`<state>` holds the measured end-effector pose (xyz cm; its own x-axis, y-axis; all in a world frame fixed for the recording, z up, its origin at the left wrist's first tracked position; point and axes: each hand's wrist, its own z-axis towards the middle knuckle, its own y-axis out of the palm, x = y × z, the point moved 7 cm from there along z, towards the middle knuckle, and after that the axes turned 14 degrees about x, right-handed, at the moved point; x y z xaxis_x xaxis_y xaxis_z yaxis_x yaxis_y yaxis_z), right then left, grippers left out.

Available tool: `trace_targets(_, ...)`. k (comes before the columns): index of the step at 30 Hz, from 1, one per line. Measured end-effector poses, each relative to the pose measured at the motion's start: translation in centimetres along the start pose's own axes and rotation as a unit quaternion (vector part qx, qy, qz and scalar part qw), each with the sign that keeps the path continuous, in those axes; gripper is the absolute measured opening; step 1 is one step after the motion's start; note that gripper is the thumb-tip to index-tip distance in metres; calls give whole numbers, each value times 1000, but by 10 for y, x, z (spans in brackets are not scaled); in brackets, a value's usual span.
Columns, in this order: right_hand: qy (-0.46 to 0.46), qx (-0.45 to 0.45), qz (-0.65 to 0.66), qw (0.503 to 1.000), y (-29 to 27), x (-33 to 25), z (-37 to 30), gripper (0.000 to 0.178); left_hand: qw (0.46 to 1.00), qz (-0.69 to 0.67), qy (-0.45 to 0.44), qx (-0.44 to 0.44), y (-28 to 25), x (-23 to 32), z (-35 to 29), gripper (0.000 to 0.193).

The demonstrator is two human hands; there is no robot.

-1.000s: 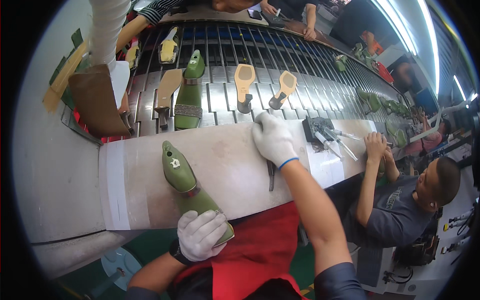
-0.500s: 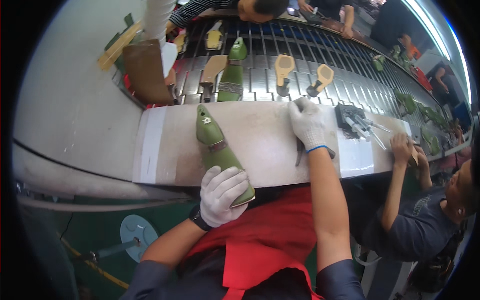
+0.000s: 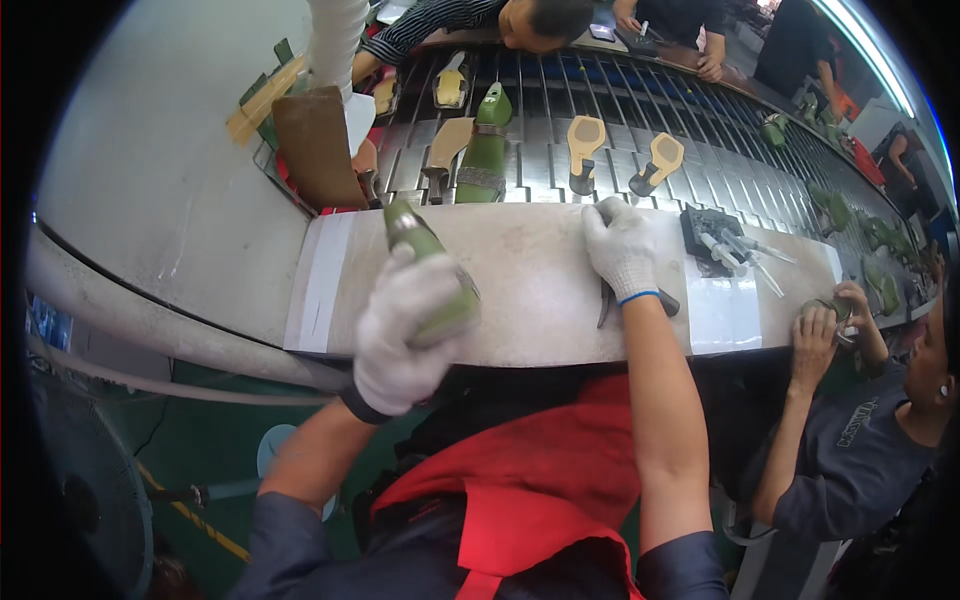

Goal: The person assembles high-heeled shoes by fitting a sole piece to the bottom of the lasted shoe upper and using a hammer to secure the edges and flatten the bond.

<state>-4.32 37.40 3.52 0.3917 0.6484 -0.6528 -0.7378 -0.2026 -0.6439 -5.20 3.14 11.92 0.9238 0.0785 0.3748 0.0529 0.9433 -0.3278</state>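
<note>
My left hand [image 3: 400,325], in a white glove and smeared by motion, is wrapped around a green shoe last [image 3: 418,235] with a strap across it. The last is lifted and tilted over the near left part of the worktable [image 3: 530,310]. Resting at the table's far edge, my gloved right hand [image 3: 618,245] has its fingers curled inward; whatever they may hold is hidden. Under that wrist lies a dark hand tool [image 3: 669,302], mostly covered, with one handle showing on either side.
Beyond the table runs a slatted conveyor [image 3: 540,180] carrying another green last [image 3: 484,150] and several tan soles with dark heels [image 3: 585,150]. A black block with syringes [image 3: 725,245] sits right of my hand. Co-workers [image 3: 860,440] work at the right and across. A brown board [image 3: 318,150] stands left.
My left hand has raised the last off the table, moving up and left and turning it. My right hand stays in place. The co-worker at right now holds a green piece.
</note>
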Motion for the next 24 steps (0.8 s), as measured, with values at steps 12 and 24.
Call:
trace_targets(12, 3, 19, 1, 1000, -2, -6, -1, 36, 777, -479, -406, -36, 39, -213, 61, 78)
trace_targets(24, -7, 35, -37, 999, -1, 0, -2, 29, 785, -353, -491, -132, 75, -224, -19, 87)
